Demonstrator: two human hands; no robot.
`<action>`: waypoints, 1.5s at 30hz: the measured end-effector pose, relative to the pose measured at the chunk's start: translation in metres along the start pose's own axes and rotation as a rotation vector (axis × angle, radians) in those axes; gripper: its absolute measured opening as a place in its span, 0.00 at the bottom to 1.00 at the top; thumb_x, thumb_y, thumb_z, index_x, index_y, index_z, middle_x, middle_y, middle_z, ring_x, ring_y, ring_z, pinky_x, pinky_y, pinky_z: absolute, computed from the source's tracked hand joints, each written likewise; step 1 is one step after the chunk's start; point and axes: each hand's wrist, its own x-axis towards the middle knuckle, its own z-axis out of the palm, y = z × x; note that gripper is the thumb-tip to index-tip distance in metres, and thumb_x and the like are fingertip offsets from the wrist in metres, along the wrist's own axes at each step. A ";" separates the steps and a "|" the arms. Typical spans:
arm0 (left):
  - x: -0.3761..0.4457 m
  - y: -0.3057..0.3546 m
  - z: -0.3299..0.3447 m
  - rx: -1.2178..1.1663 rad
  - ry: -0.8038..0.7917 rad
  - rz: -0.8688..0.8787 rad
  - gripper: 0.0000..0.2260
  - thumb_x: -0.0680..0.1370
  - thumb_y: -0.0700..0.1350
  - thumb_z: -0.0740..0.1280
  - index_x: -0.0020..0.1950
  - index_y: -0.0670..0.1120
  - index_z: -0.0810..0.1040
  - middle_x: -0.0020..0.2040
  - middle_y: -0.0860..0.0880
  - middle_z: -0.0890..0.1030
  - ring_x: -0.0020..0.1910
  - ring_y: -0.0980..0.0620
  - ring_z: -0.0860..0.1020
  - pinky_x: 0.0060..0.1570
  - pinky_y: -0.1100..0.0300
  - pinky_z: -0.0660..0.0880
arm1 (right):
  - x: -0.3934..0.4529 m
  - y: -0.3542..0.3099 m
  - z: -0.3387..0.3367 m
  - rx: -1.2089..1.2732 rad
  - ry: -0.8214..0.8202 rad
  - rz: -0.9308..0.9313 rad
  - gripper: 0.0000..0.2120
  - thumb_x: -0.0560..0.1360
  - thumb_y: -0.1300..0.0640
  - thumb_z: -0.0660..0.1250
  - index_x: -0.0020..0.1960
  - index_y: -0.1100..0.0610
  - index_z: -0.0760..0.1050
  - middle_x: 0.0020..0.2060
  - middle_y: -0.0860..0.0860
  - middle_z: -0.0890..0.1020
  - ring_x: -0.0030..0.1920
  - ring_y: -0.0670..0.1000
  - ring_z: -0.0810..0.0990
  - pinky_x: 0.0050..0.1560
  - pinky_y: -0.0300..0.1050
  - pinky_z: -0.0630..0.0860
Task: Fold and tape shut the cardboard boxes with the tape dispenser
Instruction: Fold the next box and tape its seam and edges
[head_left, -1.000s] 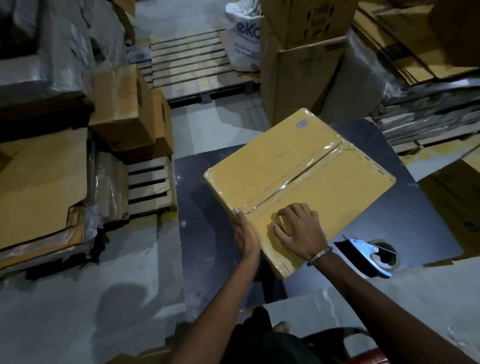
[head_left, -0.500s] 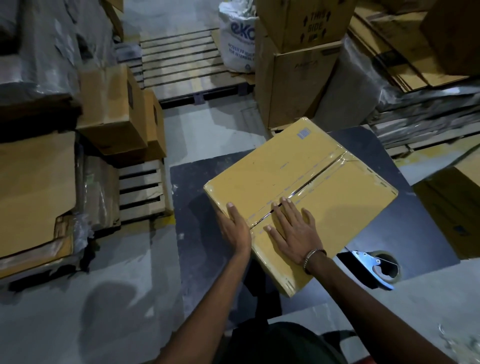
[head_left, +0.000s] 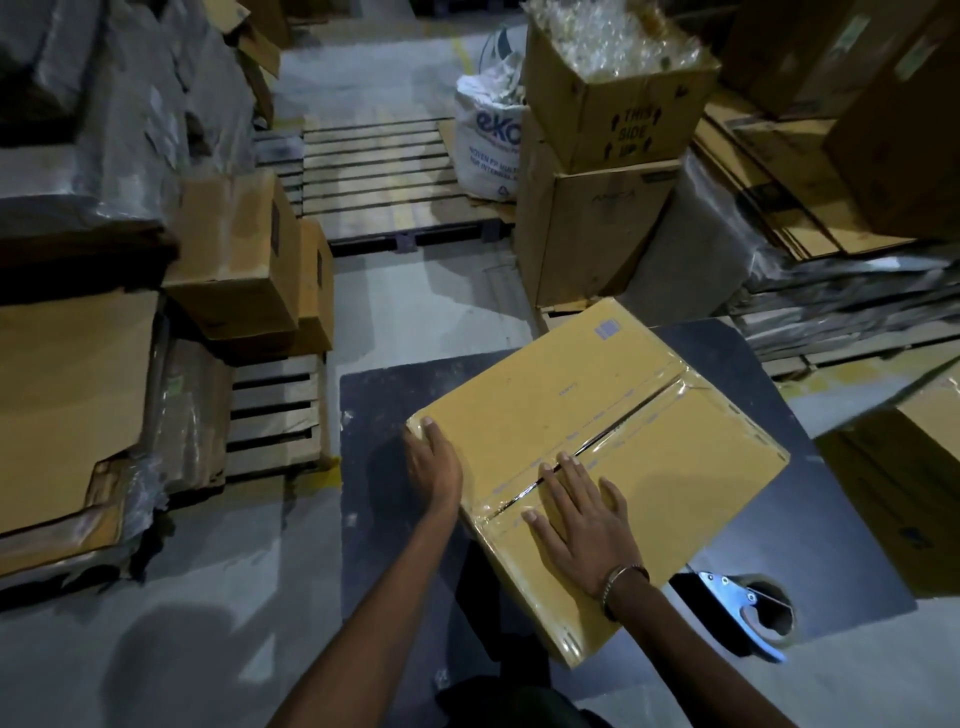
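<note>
The cardboard box (head_left: 597, 457) lies flat on the dark table (head_left: 374, 415), turned at an angle, with its two top flaps folded shut and a strip of clear tape (head_left: 613, 436) running along the centre seam from the near edge to the far edge. The right hand (head_left: 582, 525) is spread flat and open on the box top, fingers splayed across the near end of that seam, gripping nothing. The left hand (head_left: 434, 462) is also open, palm laid against the box's left side wall with the fingertips curled over the near-left corner, steadying it rather than clasping it. The tape dispenser (head_left: 748, 613) rests on the table just right of the box's near corner, beside the right forearm, and neither hand touches it. Judging by this, the step in hand is pressing the tape down so it bonds along the seam; the taping of this face looks all but done. The next move would likely call for smoothing the tape end over the near edge, then setting this box aside or turning it, and reaching right of the box for the dispenser when another seam needs sealing.
</note>
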 end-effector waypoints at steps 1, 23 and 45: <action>0.004 -0.001 -0.002 0.040 0.008 -0.007 0.32 0.87 0.60 0.55 0.85 0.43 0.57 0.81 0.40 0.67 0.77 0.35 0.69 0.73 0.44 0.66 | 0.000 0.000 0.000 0.005 0.002 0.000 0.33 0.84 0.31 0.47 0.84 0.45 0.55 0.84 0.48 0.54 0.83 0.47 0.51 0.78 0.55 0.52; -0.065 -0.016 -0.002 0.035 0.051 -0.028 0.29 0.86 0.63 0.55 0.76 0.43 0.72 0.71 0.39 0.78 0.69 0.36 0.76 0.60 0.52 0.70 | -0.001 -0.003 -0.004 0.103 -0.056 -0.042 0.34 0.84 0.32 0.42 0.85 0.47 0.51 0.84 0.50 0.50 0.84 0.51 0.50 0.78 0.60 0.53; -0.166 -0.017 0.038 0.236 0.298 -0.303 0.47 0.70 0.82 0.61 0.70 0.44 0.73 0.64 0.38 0.80 0.60 0.35 0.79 0.61 0.39 0.77 | 0.141 0.233 -0.083 0.451 -0.086 0.379 0.46 0.64 0.18 0.65 0.65 0.55 0.71 0.63 0.58 0.80 0.63 0.63 0.79 0.61 0.61 0.75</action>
